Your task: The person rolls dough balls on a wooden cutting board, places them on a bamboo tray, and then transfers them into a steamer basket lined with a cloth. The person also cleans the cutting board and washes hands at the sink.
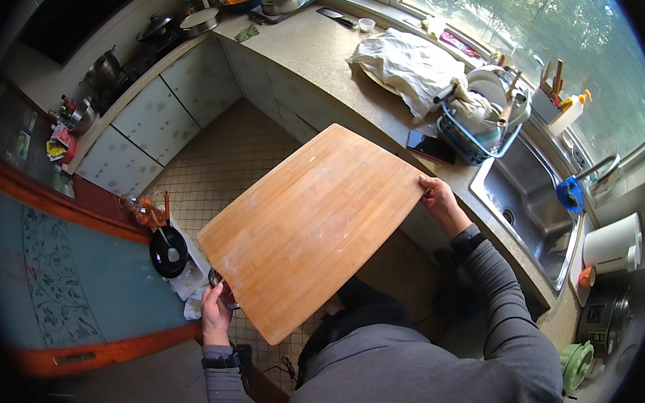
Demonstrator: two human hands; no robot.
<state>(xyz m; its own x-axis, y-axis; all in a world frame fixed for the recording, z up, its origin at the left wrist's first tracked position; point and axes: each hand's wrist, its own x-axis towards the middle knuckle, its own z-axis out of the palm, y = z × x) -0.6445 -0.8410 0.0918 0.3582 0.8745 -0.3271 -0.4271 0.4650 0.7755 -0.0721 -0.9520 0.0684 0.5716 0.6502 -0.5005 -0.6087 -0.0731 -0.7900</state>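
A large rectangular wooden cutting board (pixel 313 231) spans the space before my body, held off the floor. Whitish, powdery smears mark its upper face. My left hand (pixel 215 314) grips the board's left end, close to a dark metal handle (pixel 214 279); some of its fingers are hidden behind the edge. At the opposite end, my right hand (pixel 442 202) clasps the right corner, thumb on the edge and the other fingers mostly out of sight beneath. The board lies at a slant across the view, its far corner near the counter front.
To the right, a counter (pixel 309 47) bears a white cloth (pixel 402 62), a smartphone (pixel 430 146) and a dish basket (pixel 469 137) heaped with bowls. Beyond these is a steel sink (pixel 520 195). A glass-panelled door (pixel 82 280) stands left, beside a black pan (pixel 168 252).
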